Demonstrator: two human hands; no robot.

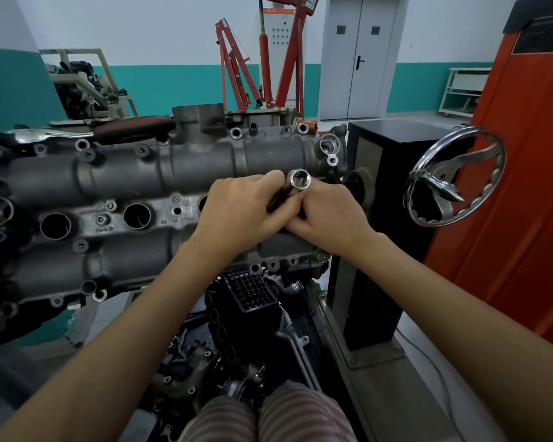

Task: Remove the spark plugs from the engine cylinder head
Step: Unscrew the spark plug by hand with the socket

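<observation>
Item: engine cylinder head (160,173), grey cast metal, mounted on a stand with its plug side turned toward the person; a row of round spark plug wells (55,226) runs along its middle band, and those in view look dark, no plug visible inside

Item: spark plug socket (299,180), chromed, open hex end facing the camera, held just above the right end of the head near the last well; probably lifted clear so its contents can be checked or worked loose

Left hand (248,208): fingers curled round the dark shank below the socket, steadying it

Right hand (328,215): closed round the same tool from the other side, fingertips meeting the left

Whether a plug sits inside the socket: cannot tell

Nearby: chrome handwheel (454,180) on the stand at right, for tilting the engine; red engine hoist (237,68) behind
</observation>
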